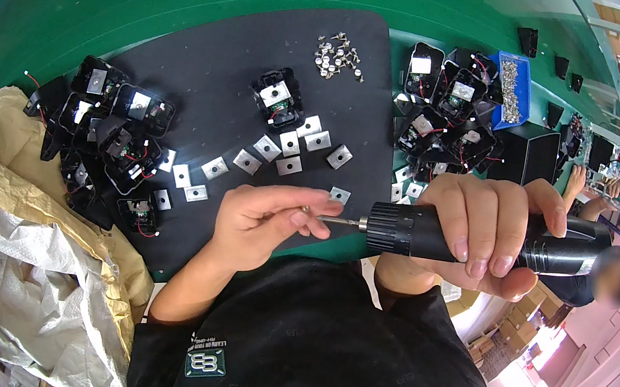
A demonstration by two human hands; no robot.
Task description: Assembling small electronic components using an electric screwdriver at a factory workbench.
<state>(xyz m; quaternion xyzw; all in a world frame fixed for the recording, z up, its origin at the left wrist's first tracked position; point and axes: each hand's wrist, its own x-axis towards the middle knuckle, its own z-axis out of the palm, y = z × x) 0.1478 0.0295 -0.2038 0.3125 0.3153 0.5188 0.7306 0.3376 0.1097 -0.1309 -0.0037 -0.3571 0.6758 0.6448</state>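
I see R hand [481, 227] w/ fingers wrapped tight round black electric screwdriver [478, 247]. L hand [262, 218] fingers pinch small screw [307, 211] at bit tip. Metal plates [284, 154] on black mat [223, 76] nearby.

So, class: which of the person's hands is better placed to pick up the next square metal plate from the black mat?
Left. The left hand only pinches at the bit tip and lies nearest the square metal plates; the right hand is wrapped around the electric screwdriver.

A black electric screwdriver [479, 243] lay horizontally in the air above the surface, its thin metal bit pointing left. A small screw [307, 211], hardly visible, seemed to touch the bit tip.
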